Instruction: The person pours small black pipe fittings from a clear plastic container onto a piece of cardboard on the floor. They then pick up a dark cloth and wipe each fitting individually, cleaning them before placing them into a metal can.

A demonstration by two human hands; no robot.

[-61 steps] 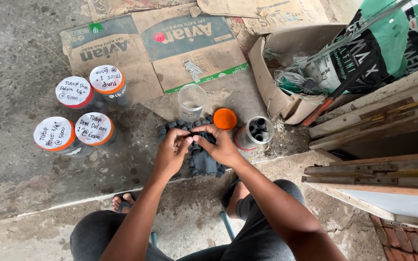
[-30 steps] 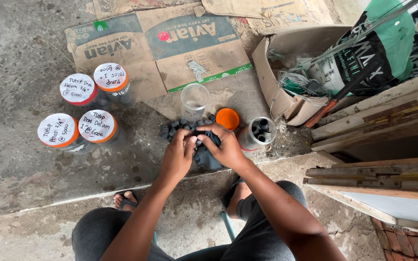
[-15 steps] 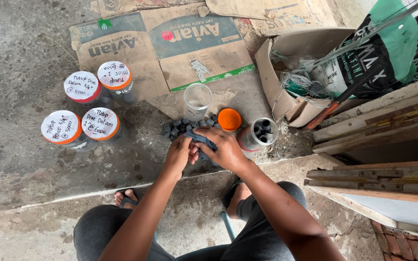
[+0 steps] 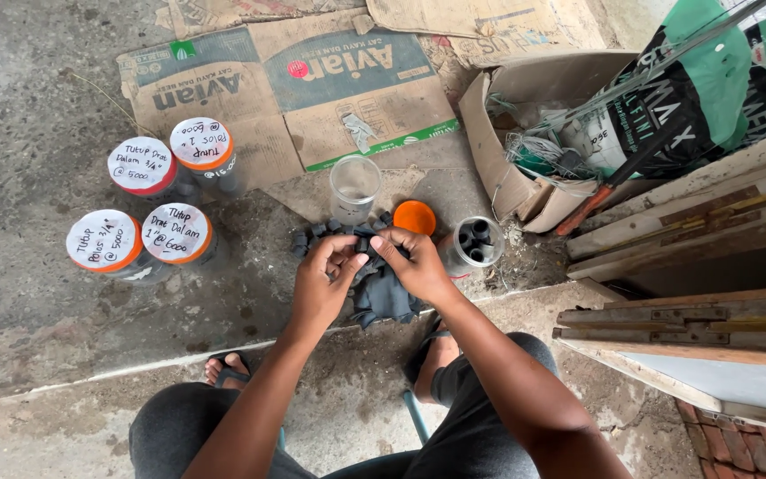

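- Left hand and right hand meet over a dark cloth on the concrete floor, fingertips nearly touching each other.
- Both hands are curled in, fingers pinched together around something small and dark between them (too hidden to say exactly what, or which hand really has it).
- A scatter of small dark pipe fittings lies on the floor just past the fingers, touching the top edge of the cloth.
- Right behind the fittings: an open clear jar standing upright, an orange lid lying flat beside it, and another open jar with dark fittings inside, just right of the lid.
- Off to the left, well apart from the hands, four closed jars with white handwritten labels on orange or red lids, packed in a tight cluster.
- Flattened cardboard is spread under and behind the clear jar.
- A torn box of tangled wire sits to the right, with a green and black sack leaning behind it.
- Wooden planks run along the right side.
- The person squats, feet in sandals just behind the cloth.
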